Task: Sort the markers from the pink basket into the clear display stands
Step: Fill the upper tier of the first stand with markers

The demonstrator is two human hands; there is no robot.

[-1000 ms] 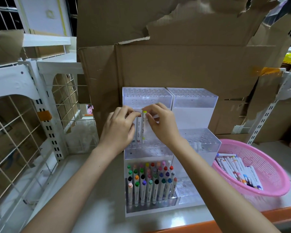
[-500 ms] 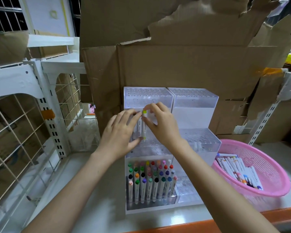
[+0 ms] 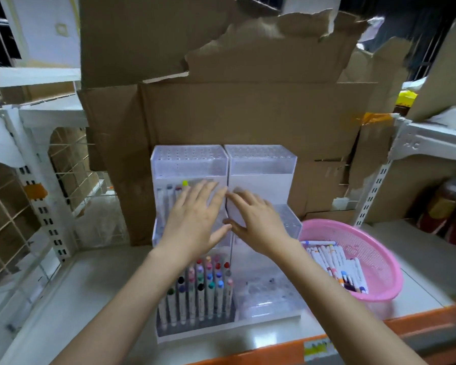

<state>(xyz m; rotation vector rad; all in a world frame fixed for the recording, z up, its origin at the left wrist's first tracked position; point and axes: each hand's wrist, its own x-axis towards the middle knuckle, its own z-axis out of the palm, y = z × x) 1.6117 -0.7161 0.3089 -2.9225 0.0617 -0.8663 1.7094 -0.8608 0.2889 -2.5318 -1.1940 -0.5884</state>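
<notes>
While the left hand [image 3: 195,219] and right hand [image 3: 256,222] are hovering empty and straight-fingered over the clear stand [image 3: 188,164] — the pink basket [image 3: 371,248] markers [image 3: 334,262] are wanting one-at-a-time pinches.

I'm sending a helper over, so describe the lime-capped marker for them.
Take the left clear stand in front of the cardboard. On its middle step, by the left hand, a few markers stand upright. Only the lime-capped marker is bright-topped; the others' caps are darker.
</notes>
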